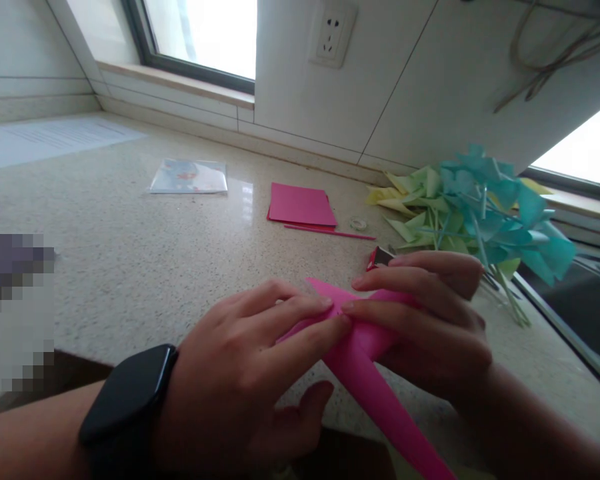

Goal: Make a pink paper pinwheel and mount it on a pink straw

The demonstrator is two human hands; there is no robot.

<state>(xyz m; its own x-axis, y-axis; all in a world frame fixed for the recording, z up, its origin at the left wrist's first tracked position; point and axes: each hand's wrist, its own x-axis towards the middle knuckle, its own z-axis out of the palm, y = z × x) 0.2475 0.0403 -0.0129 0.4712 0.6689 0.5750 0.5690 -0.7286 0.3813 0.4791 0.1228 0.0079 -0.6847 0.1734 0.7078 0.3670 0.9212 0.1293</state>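
A folded pink paper flower (360, 353) is between my two hands, over the front of the counter. One long tapering end of it points down toward me, and a pointed petal sticks out at the far side. My left hand (250, 360), with a black watch on the wrist, presses its fingertips on the flower's centre; its thumb is bent below, off the paper. From the right, my right hand (430, 327) grips the flower, fingertips meeting the left ones at the middle. Its thumb is hidden. Just beyond the right fingers lies a small red box (379, 257), partly covered.
Pink paper squares (303, 204) lie stacked near the wall, a thin pink stick (330, 232) before them and a tape roll (358, 223) beside. Blue paper flowers (500, 193) and green ones fill the right. A clear packet (189, 177) and printed sheet (50, 138) lie left.
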